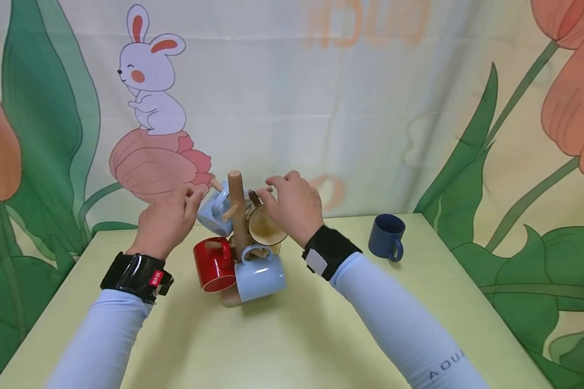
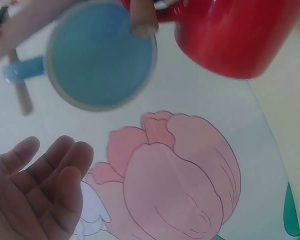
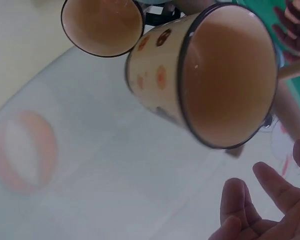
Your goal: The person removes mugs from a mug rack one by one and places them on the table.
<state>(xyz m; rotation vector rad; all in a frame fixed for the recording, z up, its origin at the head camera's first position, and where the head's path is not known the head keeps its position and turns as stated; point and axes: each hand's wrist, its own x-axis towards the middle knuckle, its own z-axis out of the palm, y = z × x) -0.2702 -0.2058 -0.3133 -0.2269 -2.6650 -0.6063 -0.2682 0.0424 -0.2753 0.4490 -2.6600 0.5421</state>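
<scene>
A wooden mug rack [image 1: 236, 189] stands on the table with several mugs on its pegs. My left hand [image 1: 167, 219] is beside the upper light blue mug [image 1: 209, 219], fingers loosely bent and apart from it in the left wrist view. On the other side, my right hand [image 1: 297, 208] is near a cream mug [image 1: 265, 226] with a dark rim; its fingers are spread and hold nothing in the right wrist view. Lower down hang a red mug [image 1: 209, 270] and another light blue mug [image 1: 263, 278]. A second cream mug [image 3: 100, 27] is mostly hidden from the head camera.
A dark blue mug [image 1: 384, 235] stands upright at the right on the pale table [image 1: 331, 324]. Behind the table hangs a cloth backdrop [image 1: 272, 108] printed with a rabbit, tulips and leaves.
</scene>
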